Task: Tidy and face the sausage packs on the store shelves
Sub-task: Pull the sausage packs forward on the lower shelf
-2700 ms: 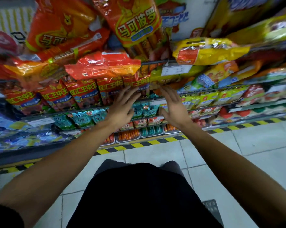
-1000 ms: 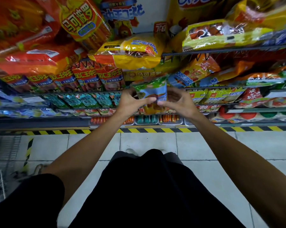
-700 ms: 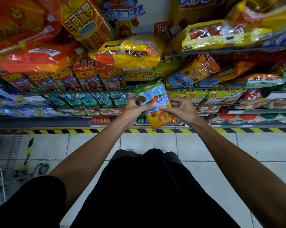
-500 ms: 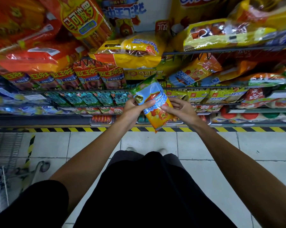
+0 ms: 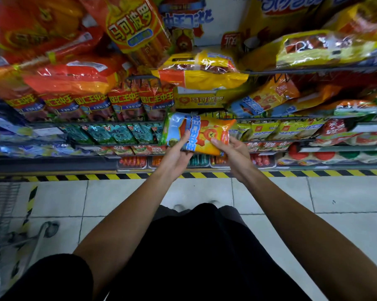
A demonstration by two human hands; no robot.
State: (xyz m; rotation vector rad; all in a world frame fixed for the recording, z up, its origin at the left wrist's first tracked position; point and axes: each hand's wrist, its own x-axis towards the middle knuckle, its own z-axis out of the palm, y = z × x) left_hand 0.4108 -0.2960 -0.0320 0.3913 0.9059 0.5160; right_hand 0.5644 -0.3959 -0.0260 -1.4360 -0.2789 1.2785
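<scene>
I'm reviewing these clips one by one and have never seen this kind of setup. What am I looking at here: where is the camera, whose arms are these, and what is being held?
There is no machine here. A person wears one wide-angle camera on the head, looking forward and down, so the two bare arms and the dark clothing at the bottom are the wearer's own. They stand on a tiled floor facing store shelves packed with sausage packs in red, orange, yellow and teal.

Both hands hold one pack, blue and orange with a cartoon lion, turned sideways in front of the shelves. The left hand grips its blue end, thumb on the front; the right hand grips the orange end the same way. At the lower left is part of a wire cart.
</scene>
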